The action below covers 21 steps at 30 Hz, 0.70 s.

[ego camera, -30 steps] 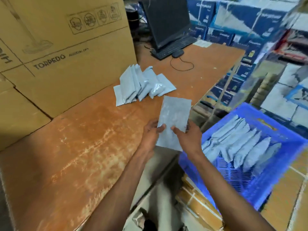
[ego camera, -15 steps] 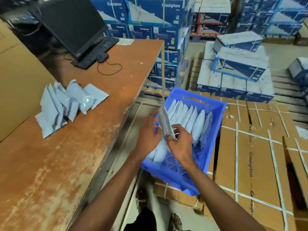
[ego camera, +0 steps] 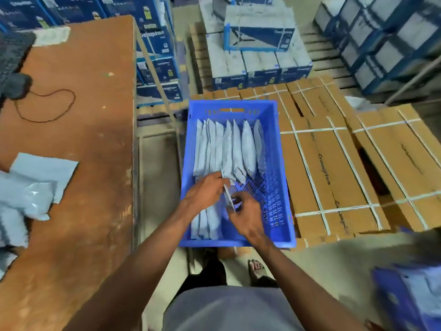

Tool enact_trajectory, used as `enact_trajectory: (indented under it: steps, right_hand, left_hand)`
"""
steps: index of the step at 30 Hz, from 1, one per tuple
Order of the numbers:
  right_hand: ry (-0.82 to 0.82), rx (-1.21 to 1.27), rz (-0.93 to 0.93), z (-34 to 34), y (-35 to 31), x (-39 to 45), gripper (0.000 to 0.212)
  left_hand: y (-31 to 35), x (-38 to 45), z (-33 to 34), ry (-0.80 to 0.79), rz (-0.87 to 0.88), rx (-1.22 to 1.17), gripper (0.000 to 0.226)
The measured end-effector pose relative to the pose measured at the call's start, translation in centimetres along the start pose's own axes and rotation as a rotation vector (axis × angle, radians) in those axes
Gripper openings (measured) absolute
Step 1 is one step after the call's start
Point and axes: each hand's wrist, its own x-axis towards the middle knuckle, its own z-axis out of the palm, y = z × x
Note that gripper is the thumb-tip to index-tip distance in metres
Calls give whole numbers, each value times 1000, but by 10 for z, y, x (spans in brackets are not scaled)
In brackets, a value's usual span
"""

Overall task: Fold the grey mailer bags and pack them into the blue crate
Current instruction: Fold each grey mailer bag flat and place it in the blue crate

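Observation:
A blue crate stands on the floor to the right of the table, with several folded grey mailer bags standing on edge in a row along its left side. Both my hands are inside the crate. My left hand and my right hand pinch a folded grey bag between them, held edge-up just above the near end of the row. More grey bags lie loose on the table at the left.
The brown wooden table fills the left side, with a black cable and a dark keyboard corner at its far end. Strapped brown cartons lie right of the crate. Blue and white boxes are stacked behind. My feet show below the crate.
My view and both hands swung right from the table to the crate. The flat bag held over the table edge is now folded and lowered edge-up into the crate.

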Motion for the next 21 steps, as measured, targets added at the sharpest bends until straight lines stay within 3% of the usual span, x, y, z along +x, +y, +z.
enact_trajectory:
  steps: [7,12,18,21]
  right_hand:
    - [-204,-20,223,27,18,-1,28]
    - [-334,-49,299,28,21,6,34]
    - [-364,-68,347,33,20,9,41]
    - [-374,-128,315,35,19,10,46]
  left_hand:
    - [-32,10,13,-112,186,57,43]
    - [-35,16,21,-253,121,200,45]
    - [-35,15,20,-231,120,338,44]
    - [-36,15,18,-248,153,335,33]
